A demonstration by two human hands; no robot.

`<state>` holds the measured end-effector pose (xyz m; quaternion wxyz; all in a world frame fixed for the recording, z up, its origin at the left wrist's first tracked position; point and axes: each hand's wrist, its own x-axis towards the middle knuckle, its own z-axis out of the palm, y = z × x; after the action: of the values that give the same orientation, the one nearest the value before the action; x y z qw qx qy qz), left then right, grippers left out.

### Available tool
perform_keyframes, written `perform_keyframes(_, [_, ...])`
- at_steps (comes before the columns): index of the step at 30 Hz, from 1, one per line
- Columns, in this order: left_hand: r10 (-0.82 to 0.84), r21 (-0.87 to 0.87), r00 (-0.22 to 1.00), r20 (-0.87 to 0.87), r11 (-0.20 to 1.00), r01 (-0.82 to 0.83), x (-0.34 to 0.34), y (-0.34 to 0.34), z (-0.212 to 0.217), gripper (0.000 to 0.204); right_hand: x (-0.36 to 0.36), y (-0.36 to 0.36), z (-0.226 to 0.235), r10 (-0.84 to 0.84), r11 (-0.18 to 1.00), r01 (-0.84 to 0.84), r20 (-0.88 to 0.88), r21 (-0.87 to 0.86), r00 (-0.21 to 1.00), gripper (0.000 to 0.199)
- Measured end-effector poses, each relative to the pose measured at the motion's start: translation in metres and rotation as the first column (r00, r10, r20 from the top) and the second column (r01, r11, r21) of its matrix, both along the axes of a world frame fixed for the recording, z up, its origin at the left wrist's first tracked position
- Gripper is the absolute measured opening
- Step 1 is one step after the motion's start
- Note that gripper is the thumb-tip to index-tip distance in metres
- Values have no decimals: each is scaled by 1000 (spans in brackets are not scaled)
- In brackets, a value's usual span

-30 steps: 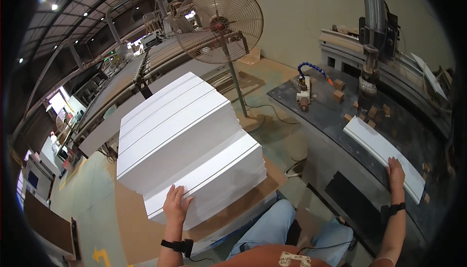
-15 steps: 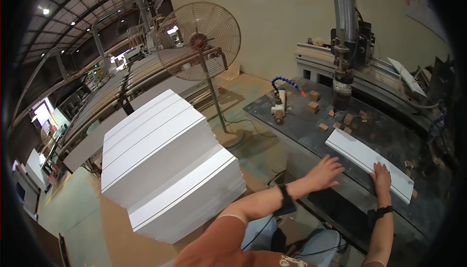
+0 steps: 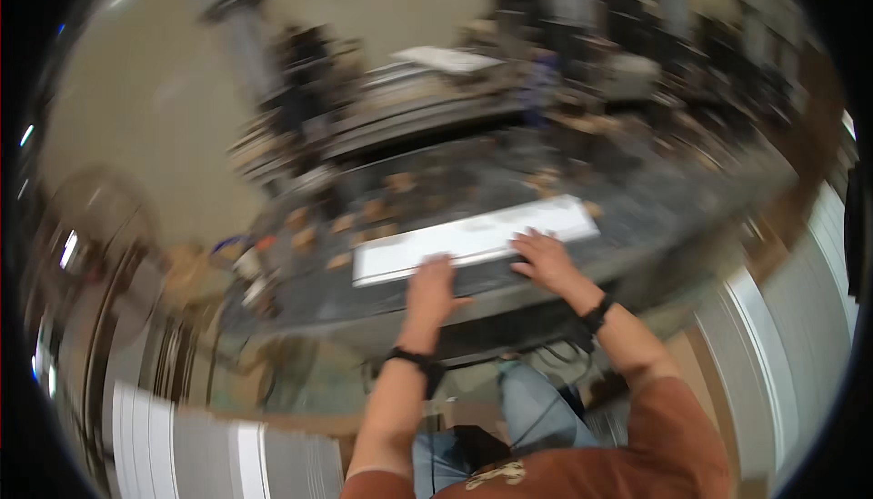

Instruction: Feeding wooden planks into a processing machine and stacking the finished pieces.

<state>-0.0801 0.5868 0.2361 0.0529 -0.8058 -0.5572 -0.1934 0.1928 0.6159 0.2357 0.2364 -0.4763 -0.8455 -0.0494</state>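
Observation:
A long white panel (image 3: 468, 237) lies flat on the dark machine table (image 3: 473, 164) in front of me. My left hand (image 3: 431, 290) is at the panel's near edge, left of its middle, fingers stretched out and thumb apart. Further right, the fingers of my right hand (image 3: 543, 261) are spread over the near edge, close to the right end. Both hands touch or nearly touch the panel, and neither grips it. The whole view is smeared by motion, so fine contact is hard to make out.
Small brown wooden blocks (image 3: 375, 210) lie behind the panel. A machine head (image 3: 314, 176) hangs over the table's left part. White panel stacks stand at the lower left (image 3: 145, 435) and right (image 3: 764, 344). A blurred fan (image 3: 100, 254) is far left.
My view has swung right, so the panel now lies ahead of me. My left hand has come from free air to the panel's near edge. My right hand remains at the panel.

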Motion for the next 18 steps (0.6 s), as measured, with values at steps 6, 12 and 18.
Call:
perform_keyframes(6, [-58,62,998,11,996,57,1,11,-2,94,174,-147,28,-458,885,465,-116,40,881,69])
perform_keyframes(12, [-80,47,997,7,996,79,2,8,-10,97,337,-369,43,-991,79,996,111,36,74,101])
perform_keyframes(18, [-28,9,1000,13,1000,28,1,4,-10,97,357,-449,35,-983,-62,991,179,-115,-41,82])
